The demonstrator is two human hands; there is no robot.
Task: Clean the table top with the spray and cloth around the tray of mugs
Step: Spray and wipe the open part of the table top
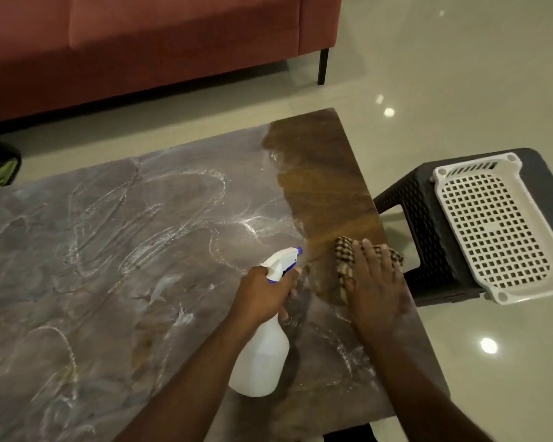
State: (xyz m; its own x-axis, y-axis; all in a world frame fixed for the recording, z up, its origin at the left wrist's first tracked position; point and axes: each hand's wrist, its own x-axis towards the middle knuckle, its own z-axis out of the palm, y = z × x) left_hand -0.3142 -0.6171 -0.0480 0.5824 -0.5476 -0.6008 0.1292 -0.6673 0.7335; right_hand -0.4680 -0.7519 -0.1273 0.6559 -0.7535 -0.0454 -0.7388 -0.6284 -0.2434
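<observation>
While the left hand (262, 295) grips the spray bottle (262, 355) and the right hand (377, 282) presses flat on the cloth (345, 260), only the strip of table (316, 161) beyond the cloth looks clean, the rest smeared white, no mugs in view.

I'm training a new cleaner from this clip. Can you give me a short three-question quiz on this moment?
1. True or false: the left hand holds the spray bottle.
2. Which strip of the table top already looks clean?
A. the left side
B. the right edge
C. none of it
3. Fill in: the right hand presses flat on the checked ___.

Key:
1. True.
2. B: it shows bare brown wood grain, while the rest is covered in whitish smears.
3. cloth.
</observation>
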